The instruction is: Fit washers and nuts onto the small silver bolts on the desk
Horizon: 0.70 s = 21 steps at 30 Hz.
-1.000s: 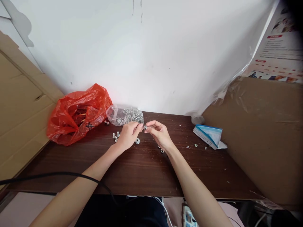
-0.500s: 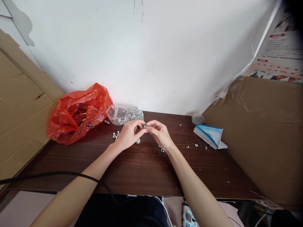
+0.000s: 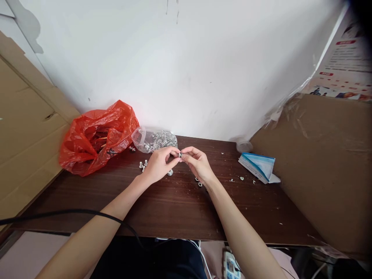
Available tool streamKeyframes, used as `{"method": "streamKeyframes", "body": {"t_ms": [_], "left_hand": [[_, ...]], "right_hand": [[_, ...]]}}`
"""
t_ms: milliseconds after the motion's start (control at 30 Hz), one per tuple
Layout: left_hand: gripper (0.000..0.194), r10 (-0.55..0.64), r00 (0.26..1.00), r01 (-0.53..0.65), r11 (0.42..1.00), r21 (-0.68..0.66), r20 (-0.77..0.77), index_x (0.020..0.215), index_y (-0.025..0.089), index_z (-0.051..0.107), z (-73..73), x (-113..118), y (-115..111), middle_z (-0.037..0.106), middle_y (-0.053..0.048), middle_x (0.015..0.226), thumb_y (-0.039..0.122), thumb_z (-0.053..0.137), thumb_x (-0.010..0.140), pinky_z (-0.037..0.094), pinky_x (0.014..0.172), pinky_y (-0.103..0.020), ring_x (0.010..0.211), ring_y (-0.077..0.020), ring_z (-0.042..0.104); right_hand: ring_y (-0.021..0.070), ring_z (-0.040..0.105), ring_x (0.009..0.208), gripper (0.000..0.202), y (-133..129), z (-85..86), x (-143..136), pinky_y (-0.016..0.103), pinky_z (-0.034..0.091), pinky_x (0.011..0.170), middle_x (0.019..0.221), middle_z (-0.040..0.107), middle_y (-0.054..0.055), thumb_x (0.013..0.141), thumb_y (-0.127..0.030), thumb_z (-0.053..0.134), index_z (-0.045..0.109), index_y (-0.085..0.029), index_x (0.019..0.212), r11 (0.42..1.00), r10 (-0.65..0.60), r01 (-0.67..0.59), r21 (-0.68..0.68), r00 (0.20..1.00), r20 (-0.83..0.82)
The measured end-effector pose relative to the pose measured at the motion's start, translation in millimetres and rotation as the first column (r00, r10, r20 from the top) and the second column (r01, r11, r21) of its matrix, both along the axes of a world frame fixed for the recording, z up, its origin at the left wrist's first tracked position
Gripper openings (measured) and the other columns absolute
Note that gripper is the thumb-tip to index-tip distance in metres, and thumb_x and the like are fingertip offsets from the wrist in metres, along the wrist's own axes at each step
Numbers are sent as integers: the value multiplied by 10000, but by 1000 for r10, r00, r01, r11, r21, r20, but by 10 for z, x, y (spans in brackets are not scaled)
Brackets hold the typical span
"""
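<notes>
Above the middle of the dark wooden table, my left hand (image 3: 159, 162) and my right hand (image 3: 199, 164) meet fingertip to fingertip. Both are closed in a pinch on a small round metal fastener (image 3: 179, 155), silver with a dark band; the fingers cover much of it. Left of my left hand stand several small silver bolts (image 3: 141, 165), partly hidden by it. A round silver metal piece (image 3: 170, 173) lies below the fingers. Beside my right wrist are a few hex nuts (image 3: 200, 185).
A red plastic bag (image 3: 87, 143) and a clear bag of metal hardware (image 3: 161, 140) sit against the wall. At right are a blue-and-white packet (image 3: 258, 166), a clear round container (image 3: 244, 145) and scraps. Cardboard (image 3: 319, 162) flanks both sides; a black cable (image 3: 72, 211) crosses my left forearm.
Both hands keep their pinch on the metal fastener, with barely any shift of the fingers. The whole view has moved slightly.
</notes>
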State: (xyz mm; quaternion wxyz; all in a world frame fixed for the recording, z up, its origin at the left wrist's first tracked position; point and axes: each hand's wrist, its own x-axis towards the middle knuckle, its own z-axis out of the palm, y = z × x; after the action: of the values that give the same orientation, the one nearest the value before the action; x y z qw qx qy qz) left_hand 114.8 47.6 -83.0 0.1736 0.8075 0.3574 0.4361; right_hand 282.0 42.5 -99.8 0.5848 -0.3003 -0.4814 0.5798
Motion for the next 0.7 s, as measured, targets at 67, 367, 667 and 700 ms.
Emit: {"method": "streamKeyframes", "body": {"t_ms": [67,367,667,700], "left_hand": [[101,1,1000,-1,1000,-29,-25,885,172,645,-1,-1,2,677,13,727,262,619,846,378,580,-219,547,-87,463],[171,33,997,-37,998,-58,-68,938,172,613,5,-16,3,647,30,703,323,592,860,358,578,-220,552,-88,469],[167,98,980,-108,993,-48,-173,899,183,597,28,-17,-22,634,25,706,321,501,897,353,592,-240,582,-108,490],[144,87,981,-94,995,-34,-173,947,192,586,32,-17,-27,646,30,733,302,536,870,367,615,-241,601,-110,500]], "right_hand": [[118,611,670,174,0,-9,-2,304,495,735,728,674,-8,644,-235,798,690,-199,775,1000,3,-3,3,1000,-1],[125,602,675,181,-1,-8,-5,326,490,754,730,657,-9,649,-247,791,682,-197,784,1000,-9,8,7,1000,23],[121,590,666,172,-5,-14,-32,314,485,737,720,647,-13,641,-239,790,684,-198,770,1000,-8,8,0,1000,15],[124,592,672,173,-5,-16,-32,316,487,741,719,647,-13,642,-237,789,685,-199,775,1000,-14,14,0,1000,10]]}}
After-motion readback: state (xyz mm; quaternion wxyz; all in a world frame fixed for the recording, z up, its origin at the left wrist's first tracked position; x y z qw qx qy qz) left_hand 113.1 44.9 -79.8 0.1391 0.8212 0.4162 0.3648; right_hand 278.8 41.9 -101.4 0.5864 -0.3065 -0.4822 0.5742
